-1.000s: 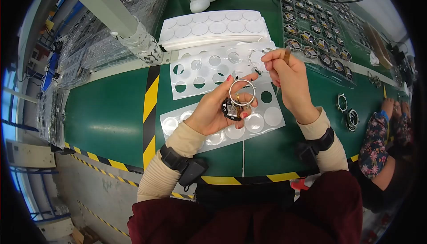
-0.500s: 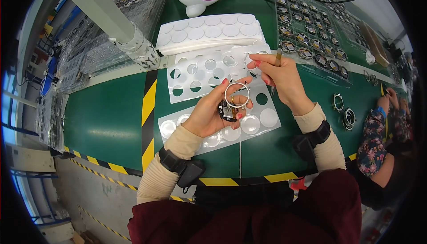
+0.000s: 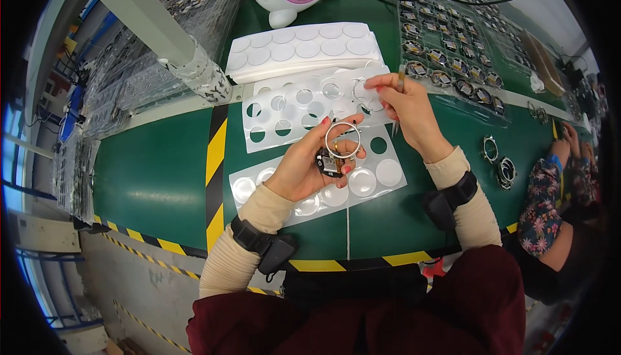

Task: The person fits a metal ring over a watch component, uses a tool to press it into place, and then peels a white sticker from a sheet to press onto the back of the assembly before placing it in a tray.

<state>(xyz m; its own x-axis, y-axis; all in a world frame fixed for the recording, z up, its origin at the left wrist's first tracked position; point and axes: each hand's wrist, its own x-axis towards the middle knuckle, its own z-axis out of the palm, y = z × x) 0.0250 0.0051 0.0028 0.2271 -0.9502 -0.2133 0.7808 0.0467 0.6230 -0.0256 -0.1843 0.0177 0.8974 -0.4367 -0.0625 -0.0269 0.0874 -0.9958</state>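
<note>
My left hand (image 3: 297, 167) is closed around a silver watch case ring (image 3: 328, 140) held upright. Below the ring, its fingers also support a black round watch module (image 3: 329, 163) with a small circuit board. My right hand (image 3: 409, 110) is closed, with slim tweezers (image 3: 400, 83) lodged between the fingers. Its thumb and index finger pinch what looks like a clear round film (image 3: 359, 91), faint against the sheet behind. Under both hands lie a white sheet with round holes (image 3: 264, 110) and a sheet of clear round stickers (image 3: 389, 172).
A stack of white sticker sheets (image 3: 236, 70) lies behind, before a white and pink fan (image 3: 283, 18). Trays of round modules (image 3: 446, 64) stand far right. Loose watch cases (image 3: 506, 172) lie nearer, beside a co-worker's arm (image 3: 542, 206). A post (image 3: 145, 22) rises at left.
My right hand has shifted slightly, and the tweezers' tip has swung a little up and left. My left hand keeps the case ring and module almost in place.
</note>
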